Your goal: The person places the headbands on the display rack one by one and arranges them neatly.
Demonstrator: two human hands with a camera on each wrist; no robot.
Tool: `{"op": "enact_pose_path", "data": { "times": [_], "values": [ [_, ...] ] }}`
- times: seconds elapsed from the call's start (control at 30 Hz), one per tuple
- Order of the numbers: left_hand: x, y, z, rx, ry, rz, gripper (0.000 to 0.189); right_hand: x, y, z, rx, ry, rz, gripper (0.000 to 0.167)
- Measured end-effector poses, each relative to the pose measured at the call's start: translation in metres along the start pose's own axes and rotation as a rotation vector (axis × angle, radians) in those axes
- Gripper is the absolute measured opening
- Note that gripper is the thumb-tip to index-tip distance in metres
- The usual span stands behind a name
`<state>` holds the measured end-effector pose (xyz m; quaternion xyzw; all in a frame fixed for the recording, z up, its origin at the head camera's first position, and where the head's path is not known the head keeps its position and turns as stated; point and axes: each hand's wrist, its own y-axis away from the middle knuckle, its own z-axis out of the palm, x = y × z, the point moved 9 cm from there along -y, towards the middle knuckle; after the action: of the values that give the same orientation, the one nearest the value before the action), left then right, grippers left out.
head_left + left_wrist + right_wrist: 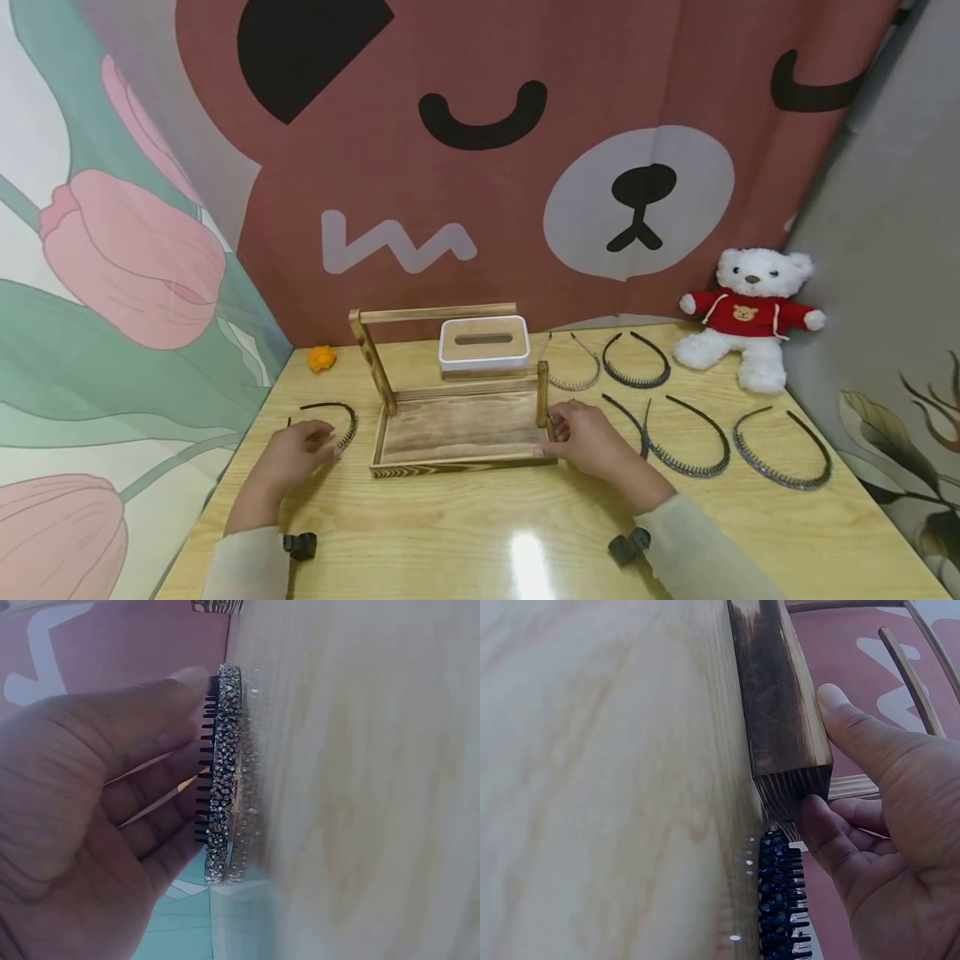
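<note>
**While the right hand grips a rack, the left meets a hairband**

As I watch through the head feed, the left hand [296, 454] is at a glittery hairband [352, 425] that lies left of the rack [457, 429] on the table [420, 533]. My left wrist view shows thumb and fingers parted and bent, the thumb tip at one end of the row of teeth; I cannot tell whether they pinch the band.

The right hand [588, 437] holds the rack by its near right corner. On the right wrist view, I see the thumb along the wood's side and curled fingers against its end, with a dark beaded hairband [774, 900] just beside that end.

Behind the rack I have a tissue box [483, 354], white with a wood-coloured top. Five hairbands lie to the rack's right, two farther back and three nearer me. A white bear [750, 321] in a red top sits at the back right, and a small orange thing [322, 358] lies at the back left.
</note>
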<state>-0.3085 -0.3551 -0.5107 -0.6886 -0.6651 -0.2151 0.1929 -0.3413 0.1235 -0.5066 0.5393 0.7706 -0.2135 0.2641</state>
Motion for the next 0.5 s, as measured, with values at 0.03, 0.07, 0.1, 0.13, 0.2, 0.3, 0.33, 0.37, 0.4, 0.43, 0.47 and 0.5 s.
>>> {"op": "enact_pose_path", "data": {
  "times": [0.03, 0.07, 0.1, 0.13, 0.2, 0.3, 0.33, 0.37, 0.4, 0.43, 0.47, 0.5],
  "values": [
    [0.0004, -0.0001, 0.0005, -0.002, -0.009, 0.004, 0.047, -0.0001, 0.0004, 0.0000, -0.002, -0.002, 0.001, 0.065],
    [0.0005, -0.0004, 0.0009, -0.001, -0.022, 0.009, 0.045, -0.0002, 0.0007, -0.0001, -0.004, -0.005, 0.001, 0.064],
    [0.0011, -0.0007, 0.0011, -0.002, -0.038, 0.015, 0.042, -0.0003, 0.0008, -0.0002, -0.004, -0.008, 0.002, 0.064],
    [0.0017, -0.0010, 0.0011, -0.003, -0.049, 0.021, 0.039, 0.0001, 0.0007, -0.0004, -0.003, -0.009, 0.006, 0.063],
    [0.0024, -0.0013, 0.0011, -0.003, -0.067, 0.029, 0.034, 0.0000, 0.0006, -0.0004, -0.005, -0.010, 0.002, 0.060],
    [0.0028, -0.0019, 0.0019, -0.013, -0.088, 0.032, 0.026, -0.0002, 0.0005, -0.0004, -0.004, -0.016, -0.002, 0.056],
    [0.0028, -0.0024, 0.0021, -0.015, -0.095, 0.032, 0.023, -0.0003, 0.0006, -0.0002, -0.005, -0.019, -0.004, 0.053],
    [0.0025, -0.0029, 0.0027, -0.019, -0.100, 0.030, 0.019, -0.0003, 0.0006, -0.0001, -0.006, -0.022, -0.006, 0.052],
    [0.0023, -0.0035, 0.0031, -0.023, -0.106, 0.028, 0.015, -0.0001, 0.0006, 0.0001, -0.006, -0.024, -0.006, 0.050],
    [0.0018, -0.0037, 0.0036, -0.025, -0.113, 0.026, 0.011, -0.0002, 0.0004, 0.0006, -0.007, -0.025, -0.006, 0.049],
    [0.0009, -0.0041, 0.0039, -0.026, -0.118, 0.022, 0.007, -0.0001, 0.0002, 0.0010, -0.007, -0.026, -0.006, 0.048],
    [0.0002, -0.0044, 0.0041, -0.028, -0.121, 0.019, 0.004, 0.0000, 0.0000, 0.0013, -0.006, -0.026, -0.006, 0.048]
  ]
}}
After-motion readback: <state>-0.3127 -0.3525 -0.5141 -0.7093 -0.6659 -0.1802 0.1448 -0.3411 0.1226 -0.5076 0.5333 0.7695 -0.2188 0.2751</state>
